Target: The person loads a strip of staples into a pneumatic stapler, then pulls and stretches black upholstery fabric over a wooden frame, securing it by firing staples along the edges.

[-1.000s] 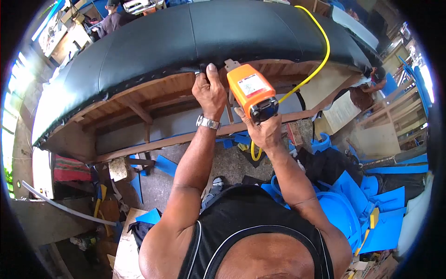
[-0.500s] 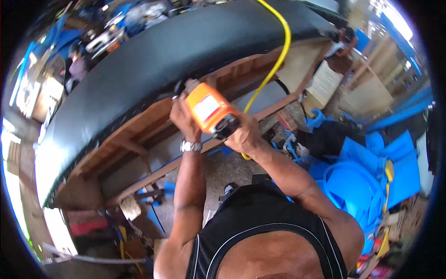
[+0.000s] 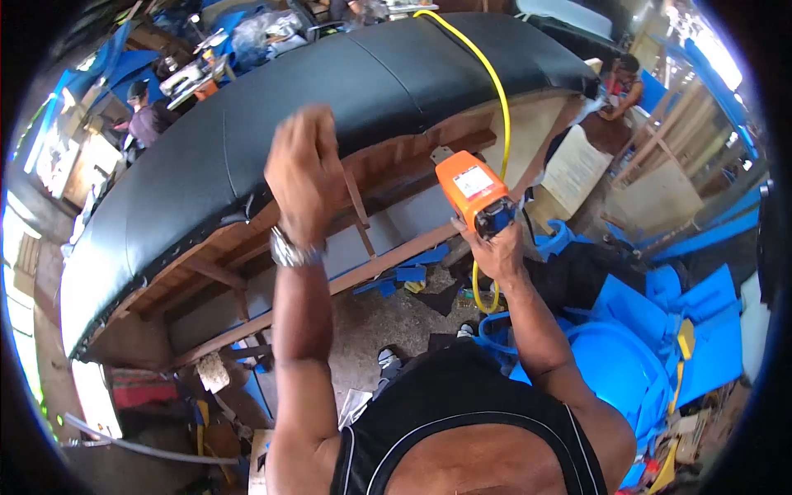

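Observation:
In the head view my right hand [image 3: 497,252] grips the rear of an orange staple gun [image 3: 469,186], whose metal nose points up and left, apart from the sofa frame. A yellow air hose [image 3: 502,99] loops near the gun and lies over the upholstery. My left hand [image 3: 304,169], with a metal watch at the wrist, is raised in front of the black upholstered sofa back [image 3: 272,91]. Its fingers are curled in and slightly blurred; anything inside them is hidden. Below the black cover's edge, the bare wooden frame [image 3: 223,272] shows.
Blue plastic sheets and a blue tub [image 3: 615,355] crowd the right side. Scraps lie on the concrete floor [image 3: 379,318] by my feet. One person [image 3: 142,111] is at the far left near a sewing machine, another [image 3: 624,87] at the upper right beside wooden boards [image 3: 577,161].
My right hand has drawn the staple gun rightward, off the cover's edge. My left hand has left the gun's nose, moving left and up. More of the sofa back shows.

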A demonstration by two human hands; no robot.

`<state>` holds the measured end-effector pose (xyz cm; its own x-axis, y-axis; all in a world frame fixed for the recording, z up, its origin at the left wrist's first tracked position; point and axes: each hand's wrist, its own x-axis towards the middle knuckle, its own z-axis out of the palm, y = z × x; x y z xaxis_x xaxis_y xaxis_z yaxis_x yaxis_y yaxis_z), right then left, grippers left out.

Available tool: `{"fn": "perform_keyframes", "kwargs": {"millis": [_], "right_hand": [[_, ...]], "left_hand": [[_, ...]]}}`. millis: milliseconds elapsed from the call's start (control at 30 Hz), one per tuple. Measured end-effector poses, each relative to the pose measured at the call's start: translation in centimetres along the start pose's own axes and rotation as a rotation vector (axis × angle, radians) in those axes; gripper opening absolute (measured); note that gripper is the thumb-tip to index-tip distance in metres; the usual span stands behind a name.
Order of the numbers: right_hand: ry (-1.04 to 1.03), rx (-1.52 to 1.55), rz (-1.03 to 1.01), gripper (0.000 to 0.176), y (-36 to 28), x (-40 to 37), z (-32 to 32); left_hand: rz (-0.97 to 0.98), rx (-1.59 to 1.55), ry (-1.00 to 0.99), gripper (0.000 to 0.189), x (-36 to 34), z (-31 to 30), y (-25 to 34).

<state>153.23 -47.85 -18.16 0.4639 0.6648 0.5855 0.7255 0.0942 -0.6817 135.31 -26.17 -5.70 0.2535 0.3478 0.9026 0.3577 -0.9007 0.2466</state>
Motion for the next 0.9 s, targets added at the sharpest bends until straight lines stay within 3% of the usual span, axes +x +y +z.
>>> {"fn": "perform_keyframes", "kwargs": {"millis": [100,167,300,367,433,533,633,767,867,900], "right_hand": [[0.046,0.135,-0.090,0.036,0.9,1.1,-0.8],[-0.061,0.129,-0.196,0.039,3.0,1.6,0.0],[-0.180,0.138,-0.280,0.043,3.2,2.8,0.8],[-0.203,0.271,-0.195,0.049,1.9,3.2,0.8],[-0.218,0.494,-0.087,0.039,2.0,3.1,2.2],[-0.104,0.286,-0.170,0.065,0.5,3.5,3.2],[-0.057,0.233,-0.231,0.059,-0.7,3.9,3.2],[-0.041,0.152,-0.230,0.054,0.1,2.5,0.5],[-0.052,-0.094,-0.144,0.062,2.3,2.9,-5.8],[-0.020,-0.197,-0.193,0.063,1.2,4.6,-8.6]], "left_hand": [[-0.088,0.264,-0.395,0.034,6.1,3.5,-1.8],[-0.177,0.340,-0.667,0.047,6.7,6.3,-3.2],[-0.118,0.412,-0.615,0.054,5.1,6.4,-2.6],[-0.133,0.389,-0.608,0.053,5.0,6.3,-2.6],[-0.143,0.344,-0.589,0.052,5.3,6.2,-2.7],[-0.229,0.251,-0.522,0.047,5.7,5.8,-2.0],[-0.369,0.206,-0.400,0.040,5.7,5.1,-1.6],[-0.376,-0.231,-0.147,0.041,5.3,4.5,-4.4],[-0.423,-0.106,-0.310,0.045,5.4,3.6,-2.1],[-0.292,0.047,-0.378,0.047,5.1,4.0,-1.3]]}}
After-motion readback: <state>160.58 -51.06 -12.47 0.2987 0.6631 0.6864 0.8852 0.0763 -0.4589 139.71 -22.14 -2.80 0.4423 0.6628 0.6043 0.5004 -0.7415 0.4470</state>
